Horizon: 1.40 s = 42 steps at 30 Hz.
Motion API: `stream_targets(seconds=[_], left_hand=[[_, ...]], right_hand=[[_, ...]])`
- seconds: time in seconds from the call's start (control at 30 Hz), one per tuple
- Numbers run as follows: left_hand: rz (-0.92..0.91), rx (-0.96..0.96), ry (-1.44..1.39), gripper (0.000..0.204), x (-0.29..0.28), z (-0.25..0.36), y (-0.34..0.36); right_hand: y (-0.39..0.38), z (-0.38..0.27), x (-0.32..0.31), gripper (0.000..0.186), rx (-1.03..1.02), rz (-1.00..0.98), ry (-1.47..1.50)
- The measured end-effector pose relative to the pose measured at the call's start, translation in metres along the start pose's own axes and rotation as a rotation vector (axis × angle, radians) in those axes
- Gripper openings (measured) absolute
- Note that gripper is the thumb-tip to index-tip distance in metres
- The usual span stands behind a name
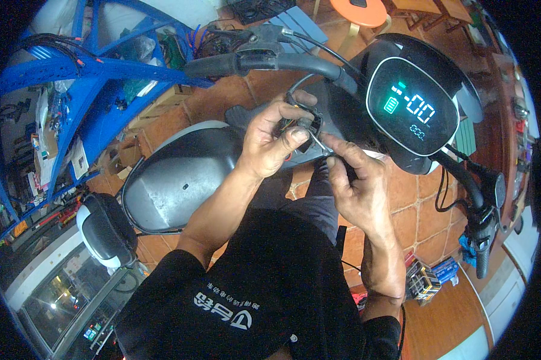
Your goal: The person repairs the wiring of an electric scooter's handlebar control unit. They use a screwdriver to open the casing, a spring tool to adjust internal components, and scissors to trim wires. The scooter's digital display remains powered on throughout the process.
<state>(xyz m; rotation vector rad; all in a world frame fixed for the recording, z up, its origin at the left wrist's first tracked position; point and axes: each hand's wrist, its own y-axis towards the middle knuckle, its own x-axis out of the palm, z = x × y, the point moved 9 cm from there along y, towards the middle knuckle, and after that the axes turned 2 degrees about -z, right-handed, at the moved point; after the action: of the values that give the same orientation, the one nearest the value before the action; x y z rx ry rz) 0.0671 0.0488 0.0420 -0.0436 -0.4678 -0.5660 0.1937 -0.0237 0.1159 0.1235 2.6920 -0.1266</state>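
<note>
My left hand (pixel 270 138) grips a small black housing (pixel 309 126) with thin wires, below the scooter's handlebar (pixel 296 63); a black cable runs up from it. My right hand (pixel 357 186) is closed on a thin metal tool (pixel 318 143), probably a screwdriver, whose shaft reaches the housing; its grip is mostly hidden by my fingers. The lit dashboard (pixel 412 108) of the scooter is right of my hands, and its black seat (pixel 174 177) is at my left.
A blue metal rack (pixel 81 144) with parts stands left. An orange stool (pixel 359 11) is at the back. The right grip (pixel 481 255) hangs at the right, near boxes (pixel 423 279) on a wooden surface. Tiled floor (pixel 420 216) surrounds the scooter.
</note>
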Motion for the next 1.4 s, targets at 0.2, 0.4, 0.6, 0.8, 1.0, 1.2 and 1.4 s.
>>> stream_targets(seconds=[0.2,0.4,0.6,0.8,1.0,1.2,1.4], left_hand=[[0.003,0.025,0.087,0.029,-0.003,0.003,0.002],[0.030,0.027,0.102,0.032,-0.011,0.003,0.000],[-0.064,0.081,0.295,0.031,-0.006,0.025,0.006],[-0.095,0.101,0.473,0.030,0.000,0.033,0.007],[-0.040,0.063,0.414,0.031,-0.003,0.030,0.003],[-0.046,0.147,0.668,0.032,0.004,0.040,0.001],[0.008,0.175,0.861,0.033,0.013,0.052,0.003]], right_hand=[[-0.001,0.002,0.002,0.029,-0.032,-0.029,0.021],[-0.004,-0.021,-0.005,0.025,-0.068,-0.119,-0.275],[0.008,0.009,-0.015,0.017,0.105,-0.008,0.143],[0.026,0.016,0.008,0.020,0.108,-0.010,0.200],[0.033,0.026,0.016,0.019,0.150,-0.066,0.202],[0.037,0.047,0.034,0.024,0.277,-0.199,0.446],[0.036,0.068,0.051,0.024,0.447,-0.240,0.703]])
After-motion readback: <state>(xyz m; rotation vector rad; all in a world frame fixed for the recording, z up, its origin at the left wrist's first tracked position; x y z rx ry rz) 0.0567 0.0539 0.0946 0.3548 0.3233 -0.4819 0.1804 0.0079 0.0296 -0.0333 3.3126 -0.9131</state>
